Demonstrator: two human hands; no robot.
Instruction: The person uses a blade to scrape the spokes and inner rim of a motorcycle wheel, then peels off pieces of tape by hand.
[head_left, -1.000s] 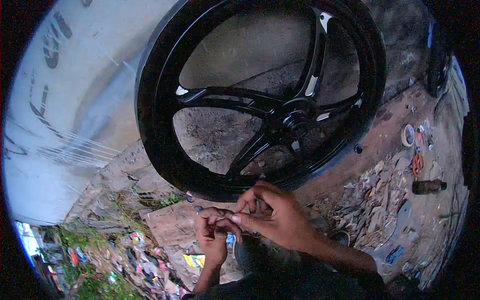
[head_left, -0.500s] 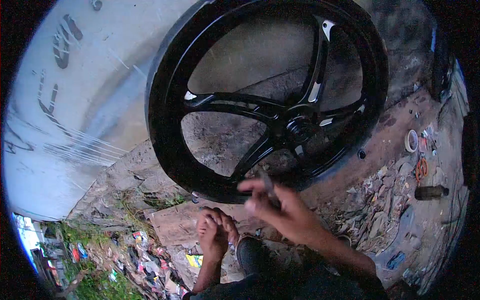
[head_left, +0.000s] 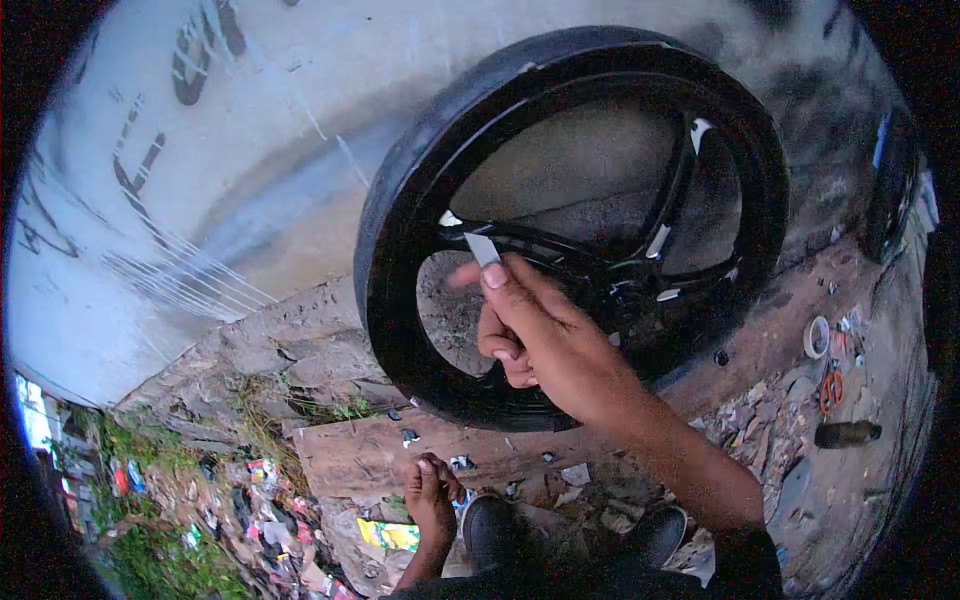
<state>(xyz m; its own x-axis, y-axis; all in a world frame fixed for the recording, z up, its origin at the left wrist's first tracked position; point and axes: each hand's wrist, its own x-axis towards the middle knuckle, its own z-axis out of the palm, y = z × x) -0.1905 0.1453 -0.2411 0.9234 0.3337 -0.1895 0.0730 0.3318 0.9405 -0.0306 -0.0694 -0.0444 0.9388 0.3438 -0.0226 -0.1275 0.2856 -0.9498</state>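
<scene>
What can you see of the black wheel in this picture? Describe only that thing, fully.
The black wheel stands upright on the dirt ground, close against a pale painted wall. It looks like glossy metal, with curved spokes running to a hub right of centre; small silvery patches show on the spokes. A dark tyre wraps its rim. The right hand reaches to a left spoke, pinching a small flat pale piece against it.
</scene>
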